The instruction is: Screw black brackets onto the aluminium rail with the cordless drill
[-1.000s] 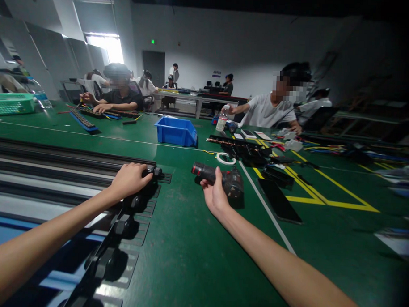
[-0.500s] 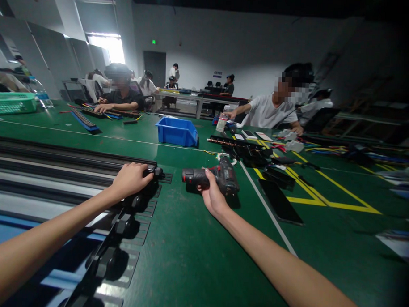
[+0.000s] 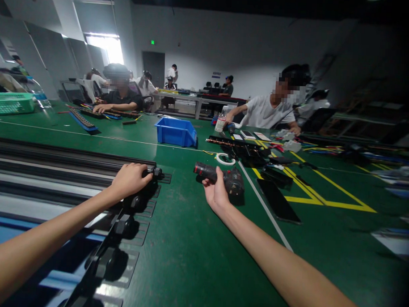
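My right hand (image 3: 216,193) is wrapped round the grip of a black cordless drill (image 3: 224,177) with a red band, which lies on its side on the green table (image 3: 194,251). My left hand (image 3: 129,180) is closed over a black fitting (image 3: 154,172) at the end of a long black rail assembly (image 3: 70,164) on the left. A row of black knobs on grey plates (image 3: 121,226) runs from that fitting toward me.
A blue bin (image 3: 176,131) stands behind the drill, with a white tape roll (image 3: 225,159) and a heap of black parts (image 3: 254,153) to its right. A dark flat panel (image 3: 278,200) lies by yellow floor-style lines. Other people sit at the far side.
My right hand swung the drill toward the left and upright, then laid it back down pointing left. My left hand stayed on the rail fitting.
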Demonstrator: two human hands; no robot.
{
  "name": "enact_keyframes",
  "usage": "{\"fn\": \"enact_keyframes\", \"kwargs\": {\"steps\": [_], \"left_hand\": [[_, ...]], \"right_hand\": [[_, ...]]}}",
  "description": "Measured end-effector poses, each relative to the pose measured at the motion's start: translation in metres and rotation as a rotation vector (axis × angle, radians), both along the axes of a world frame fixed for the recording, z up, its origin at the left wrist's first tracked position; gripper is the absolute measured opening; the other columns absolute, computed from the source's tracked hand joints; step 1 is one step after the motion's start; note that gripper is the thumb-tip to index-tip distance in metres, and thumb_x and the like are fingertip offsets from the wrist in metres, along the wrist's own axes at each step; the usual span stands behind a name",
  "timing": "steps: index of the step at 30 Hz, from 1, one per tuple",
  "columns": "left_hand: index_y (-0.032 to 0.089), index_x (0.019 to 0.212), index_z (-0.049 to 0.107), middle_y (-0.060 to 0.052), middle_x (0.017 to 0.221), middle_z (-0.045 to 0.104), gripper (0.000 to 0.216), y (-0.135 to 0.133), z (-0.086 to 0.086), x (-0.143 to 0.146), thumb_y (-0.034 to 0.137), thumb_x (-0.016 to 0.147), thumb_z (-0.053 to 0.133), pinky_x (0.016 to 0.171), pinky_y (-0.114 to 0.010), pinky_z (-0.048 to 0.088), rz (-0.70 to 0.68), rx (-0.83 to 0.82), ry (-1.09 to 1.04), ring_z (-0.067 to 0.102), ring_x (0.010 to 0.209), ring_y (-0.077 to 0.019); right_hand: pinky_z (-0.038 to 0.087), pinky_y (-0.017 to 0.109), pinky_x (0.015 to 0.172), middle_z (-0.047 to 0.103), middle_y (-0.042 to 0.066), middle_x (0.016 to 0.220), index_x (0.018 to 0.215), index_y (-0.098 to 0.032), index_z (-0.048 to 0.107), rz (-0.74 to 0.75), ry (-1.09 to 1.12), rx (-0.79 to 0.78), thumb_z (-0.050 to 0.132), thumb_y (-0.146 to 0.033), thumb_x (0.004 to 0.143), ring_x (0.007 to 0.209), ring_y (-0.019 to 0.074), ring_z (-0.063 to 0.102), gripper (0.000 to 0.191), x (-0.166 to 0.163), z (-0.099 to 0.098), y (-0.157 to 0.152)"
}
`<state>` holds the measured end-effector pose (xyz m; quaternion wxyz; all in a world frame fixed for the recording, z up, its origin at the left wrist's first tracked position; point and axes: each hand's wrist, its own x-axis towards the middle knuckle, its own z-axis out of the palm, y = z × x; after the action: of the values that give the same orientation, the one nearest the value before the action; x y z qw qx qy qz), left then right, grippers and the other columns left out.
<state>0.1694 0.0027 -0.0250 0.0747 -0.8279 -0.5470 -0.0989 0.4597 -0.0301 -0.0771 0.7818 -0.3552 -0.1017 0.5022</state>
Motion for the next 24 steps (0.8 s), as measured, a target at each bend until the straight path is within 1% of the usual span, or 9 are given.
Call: {"fn": "enact_keyframes", "kwargs": {"steps": [9,13,16,19,22,24], "left_hand": [[0.02,0.084,0.065,-0.012,0.092,0.072,0.041,0.0,0.001,-0.001,0.052,0.091,0.041,0.076,-0.037,0.044,-0.016,0.003,-0.012,0.066,0.092,-0.0306],[0.02,0.084,0.065,-0.012,0.093,0.072,0.042,0.0,0.001,-0.001,0.052,0.092,0.04,0.075,-0.037,0.043,-0.017,0.004,-0.01,0.066,0.092,-0.0307],[0.019,0.086,0.066,-0.012,0.093,0.072,0.042,0.0,0.001,-0.001,0.052,0.091,0.04,0.077,-0.038,0.044,-0.016,-0.001,-0.013,0.066,0.093,-0.0307],[0.019,0.088,0.067,-0.012,0.094,0.072,0.042,0.0,0.001,-0.001,0.052,0.092,0.04,0.078,-0.037,0.044,-0.017,-0.005,-0.023,0.065,0.093,-0.0304],[0.019,0.086,0.066,-0.012,0.093,0.072,0.042,0.0,0.001,-0.001,0.053,0.092,0.041,0.076,-0.037,0.043,-0.02,0.003,-0.022,0.065,0.093,-0.0305],[0.019,0.084,0.065,-0.012,0.091,0.072,0.043,0.001,0.0,-0.001,0.054,0.091,0.042,0.075,-0.037,0.043,-0.02,0.006,-0.023,0.065,0.092,-0.0305]], "right_hand": [[0.047,0.018,0.049,0.061,-0.005,0.069,0.092,-0.023,0.059,0.005,-0.043,-0.006,0.077,-0.043,0.076,0.056,0.0097,0.052,0.032,-0.003,0.001,-0.001],[0.046,0.018,0.05,0.063,-0.005,0.073,0.095,-0.023,0.059,-0.003,-0.056,0.007,0.078,-0.042,0.074,0.058,0.0096,0.052,0.033,-0.005,0.002,-0.004],[0.045,0.018,0.052,0.066,-0.004,0.079,0.098,-0.023,0.061,0.008,-0.094,0.027,0.08,-0.04,0.072,0.064,0.0101,0.056,0.037,-0.008,0.004,-0.007],[0.044,0.019,0.052,0.068,-0.004,0.084,0.1,-0.023,0.063,0.051,-0.149,0.05,0.082,-0.04,0.07,0.07,0.0116,0.059,0.04,-0.012,0.006,-0.012],[0.042,0.02,0.052,0.069,-0.002,0.089,0.103,-0.022,0.067,0.126,-0.209,0.078,0.081,-0.04,0.069,0.074,0.0127,0.06,0.04,-0.014,0.007,-0.016],[0.044,0.021,0.056,0.07,-0.001,0.092,0.104,-0.021,0.069,0.19,-0.245,0.089,0.079,-0.04,0.07,0.076,0.0132,0.06,0.04,-0.014,0.007,-0.02]]}}
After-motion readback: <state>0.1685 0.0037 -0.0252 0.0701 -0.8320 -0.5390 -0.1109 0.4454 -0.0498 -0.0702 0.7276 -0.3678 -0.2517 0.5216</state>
